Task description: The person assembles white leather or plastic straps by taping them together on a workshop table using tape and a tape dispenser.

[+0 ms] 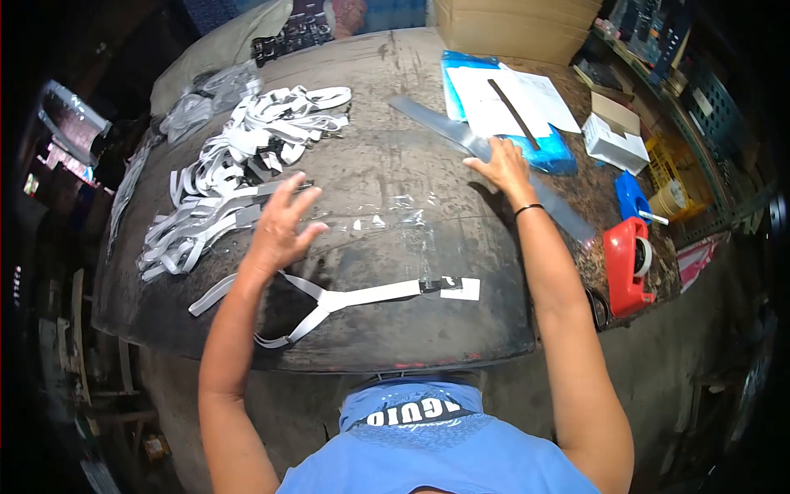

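Observation:
My left hand is held over the table with its fingers apart and nothing in it, just right of a bundle of white straps. My right hand rests on a long clear plastic strip, its fingers spread over it near white papers on a blue packet. Nearer the table's front edge lies a Y-shaped white strap, with a black piece and a white tag at its right end.
Tangled white straps are heaped at the back left. At the right stand a red tape dispenser, a blue dispenser and a small white box. A large cardboard box stands at the back.

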`<state>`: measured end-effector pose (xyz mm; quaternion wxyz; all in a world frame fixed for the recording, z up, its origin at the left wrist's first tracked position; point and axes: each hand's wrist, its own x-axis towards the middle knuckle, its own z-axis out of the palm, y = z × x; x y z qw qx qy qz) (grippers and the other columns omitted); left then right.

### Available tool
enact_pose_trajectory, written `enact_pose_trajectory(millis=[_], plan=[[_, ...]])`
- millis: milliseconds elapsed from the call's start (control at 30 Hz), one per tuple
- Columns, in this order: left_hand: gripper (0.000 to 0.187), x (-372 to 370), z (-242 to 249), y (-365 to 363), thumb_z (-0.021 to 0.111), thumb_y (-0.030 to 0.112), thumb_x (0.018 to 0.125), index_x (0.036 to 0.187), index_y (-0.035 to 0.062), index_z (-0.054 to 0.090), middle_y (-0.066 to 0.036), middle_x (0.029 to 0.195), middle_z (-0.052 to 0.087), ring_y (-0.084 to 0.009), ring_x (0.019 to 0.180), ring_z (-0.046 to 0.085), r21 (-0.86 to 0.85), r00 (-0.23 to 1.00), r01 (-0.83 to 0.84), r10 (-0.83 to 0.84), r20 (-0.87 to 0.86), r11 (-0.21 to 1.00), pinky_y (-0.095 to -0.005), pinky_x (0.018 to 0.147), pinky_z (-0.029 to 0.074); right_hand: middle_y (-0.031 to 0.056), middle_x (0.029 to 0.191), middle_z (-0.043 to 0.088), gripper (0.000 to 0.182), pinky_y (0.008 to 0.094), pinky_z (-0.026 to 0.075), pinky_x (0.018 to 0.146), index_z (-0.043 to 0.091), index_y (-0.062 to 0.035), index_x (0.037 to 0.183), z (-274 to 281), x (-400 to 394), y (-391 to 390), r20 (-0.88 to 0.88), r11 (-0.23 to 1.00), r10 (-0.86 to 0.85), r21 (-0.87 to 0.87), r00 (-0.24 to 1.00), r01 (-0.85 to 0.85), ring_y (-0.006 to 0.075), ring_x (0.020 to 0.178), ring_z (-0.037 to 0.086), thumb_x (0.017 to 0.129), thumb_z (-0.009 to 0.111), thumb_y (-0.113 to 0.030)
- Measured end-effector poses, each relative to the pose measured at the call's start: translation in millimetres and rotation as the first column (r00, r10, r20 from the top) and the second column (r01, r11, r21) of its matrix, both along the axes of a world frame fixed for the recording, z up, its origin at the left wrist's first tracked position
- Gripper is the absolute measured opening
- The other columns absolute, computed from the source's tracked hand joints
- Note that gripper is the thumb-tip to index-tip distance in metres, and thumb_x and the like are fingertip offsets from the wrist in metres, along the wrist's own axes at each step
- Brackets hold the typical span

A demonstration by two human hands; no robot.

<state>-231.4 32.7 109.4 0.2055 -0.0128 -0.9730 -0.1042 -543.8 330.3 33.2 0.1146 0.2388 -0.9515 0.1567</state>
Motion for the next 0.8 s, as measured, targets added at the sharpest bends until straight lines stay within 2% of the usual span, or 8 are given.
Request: enact_pose_trajectory(millis=[200, 267, 467, 533, 600, 667, 700, 800], plan=[[0.056, 20.0, -11.8, 18.9, 0.078, 0.028, 0.077, 0.126, 0.0101, 0.058, -0.02, 0.142, 0.043, -0.0399, 0.129, 0.045, -0.018, 0.997, 0.07, -0.069, 0.042, 0.997, -0.0466, 0.106, 0.041, 0.0168, 0.105, 0.066, 0.025, 0.0504, 0.052, 0.081, 0.064, -0.0085, 0.102, -21.8, -30.9, -53.8, -0.042, 0.997, 0.08, 0.024, 0.996, -0.079, 0.0387, 0.099, 0.063, 0.086, 0.066, -0.028], [0.057, 26.5, -13.2, 14.6, 0.078, 0.026, 0.078, 0.128, 0.0097, 0.058, -0.02, 0.143, 0.042, -0.0396, 0.131, 0.044, 0.031, 0.999, 0.018, -0.02, 0.05, 0.999, -0.0442, 0.107, 0.04, 0.0194, 0.09, 0.068, 0.015, 0.0512, 0.051, 0.074, 0.064, -0.0057, 0.092, 4.0, -29.0, -52.1, -0.236, 0.983, 0.106, -0.12, 0.966, -0.137, 0.0417, 0.086, 0.065, 0.089, 0.06, -0.02], [0.054, 26.1, -22.0, 8.4, 0.077, 0.028, 0.079, 0.127, 0.0099, 0.059, -0.022, 0.144, 0.042, -0.0404, 0.129, 0.045, 0.104, 0.999, -0.011, 0.005, 0.054, 0.995, -0.0458, 0.104, 0.042, 0.0183, 0.092, 0.07, 0.02, 0.0464, 0.052, 0.075, 0.067, -0.0068, 0.094, 46.6, -62.2, -26.6, -0.011, 0.992, 0.112, -0.056, 0.994, -0.113, 0.0373, 0.09, 0.067, 0.09, 0.062, -0.026], [0.054, 27.0, -24.4, 11.4, 0.077, 0.029, 0.079, 0.127, 0.0099, 0.059, -0.021, 0.144, 0.042, -0.0403, 0.129, 0.046, 0.072, 0.998, -0.01, 0.005, 0.062, 0.997, -0.0454, 0.104, 0.042, 0.0185, 0.087, 0.07, 0.017, 0.0456, 0.052, 0.076, 0.068, -0.0075, 0.091, 58.9, -73.9, -18.4, 0.332, 0.978, 0.088, -0.206, 0.939, -0.019, 0.0366, 0.087, 0.068, 0.088, 0.061, -0.023], [0.054, 32.2, -23.4, 11.6, 0.076, 0.028, 0.079, 0.127, 0.0096, 0.059, -0.021, 0.145, 0.042, -0.0406, 0.128, 0.046, 0.081, 0.998, 0.018, -0.023, 0.056, 0.997, -0.0456, 0.104, 0.042, 0.018, 0.083, 0.07, 0.018, 0.0447, 0.052, 0.077, 0.069, -0.009, 0.09, 54.1, -94.5, -4.9, 0.301, 0.971, 0.014, -0.233, 0.954, 0.059, 0.0363, 0.086, 0.068, 0.086, 0.059, -0.023], [0.055, 39.8, -19.0, 9.8, 0.077, 0.026, 0.078, 0.127, 0.0089, 0.059, -0.02, 0.145, 0.042, -0.0406, 0.128, 0.046, 0.098, 0.997, -0.036, 0.03, 0.072, 0.995, -0.0457, 0.105, 0.041, 0.0185, 0.09, 0.071, 0.02, 0.0447, 0.052, 0.079, 0.07, -0.0103, 0.094, 64.0, -99.9, 13.7, 0.123, 0.929, -0.236, -0.263, 0.964, 0.261, 0.0367, 0.09, 0.068, 0.086, 0.059, -0.025], [0.055, 45.4, -18.7, 7.4, 0.077, 0.026, 0.078, 0.127, 0.0089, 0.059, -0.02, 0.145, 0.042, -0.0406, 0.128, 0.046, 0.102, 0.997, -0.018, 0.011, 0.07, 0.995, -0.0457, 0.105, 0.041, 0.0229, 0.113, 0.066, 0.03, 0.0476, 0.049, 0.092, 0.069, -0.0109, 0.108, 61.1, -115.5, 32.1, 0.173, 0.895, -0.319, -0.268, 0.932, 0.356, 0.0397, 0.109, 0.062, 0.088, 0.056, -0.029], [0.053, 64.9, -26.0, -5.0, 0.077, 0.02, 0.076, 0.125, 0.0071, 0.06, -0.021, 0.144, 0.042, -0.0401, 0.129, 0.046, 0.159, 0.992, -0.111, 0.1, 0.071, 0.981, -0.045, 0.105, 0.041, 0.0218, 0.112, 0.066, 0.028, 0.0494, 0.049, 0.09, 0.067, -0.0124, 0.105, 51.5, -118.3, 87.3, 0.17, 0.793, -0.534, -0.238, 0.828, 0.561, 0.0421, 0.107, 0.061, 0.09, 0.054, -0.033]])
